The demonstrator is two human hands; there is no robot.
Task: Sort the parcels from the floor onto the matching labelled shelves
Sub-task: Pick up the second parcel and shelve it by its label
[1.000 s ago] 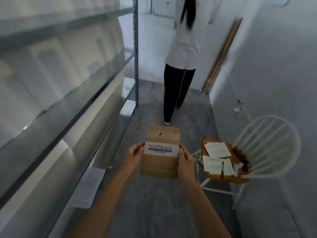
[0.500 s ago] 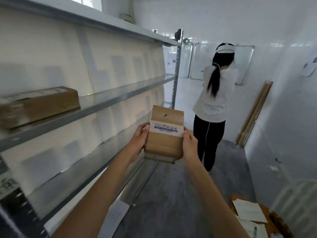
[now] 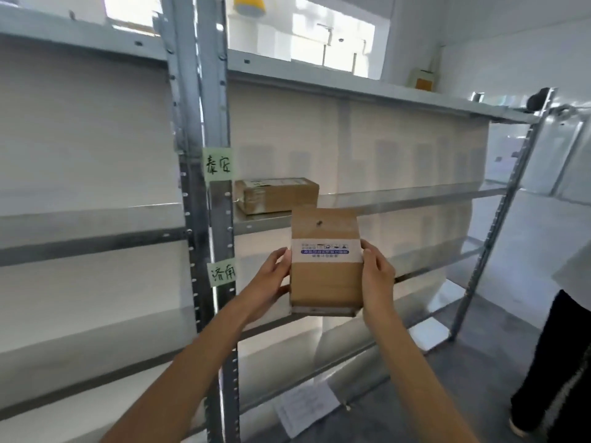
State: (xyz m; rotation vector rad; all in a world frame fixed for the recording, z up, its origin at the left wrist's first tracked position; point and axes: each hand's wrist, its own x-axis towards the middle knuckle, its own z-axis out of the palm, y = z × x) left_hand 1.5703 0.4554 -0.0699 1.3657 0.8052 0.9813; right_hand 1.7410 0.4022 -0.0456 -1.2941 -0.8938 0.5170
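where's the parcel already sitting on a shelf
Head view, centre: the shelved parcel lies on the shelf just right of the upper green label, behind and above-left of the held parcel.

Brown parcel (image 3: 324, 282), white label band (image 3: 325, 250) with blue stripe; pale green tags (image 3: 218, 164); grey shelving (image 3: 399, 199).

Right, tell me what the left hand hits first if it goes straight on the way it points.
The left hand grips the held parcel. Straight on, up and forward, it would probably meet the front edge of the middle shelf, just below the brown box lying there; depth is unclear.
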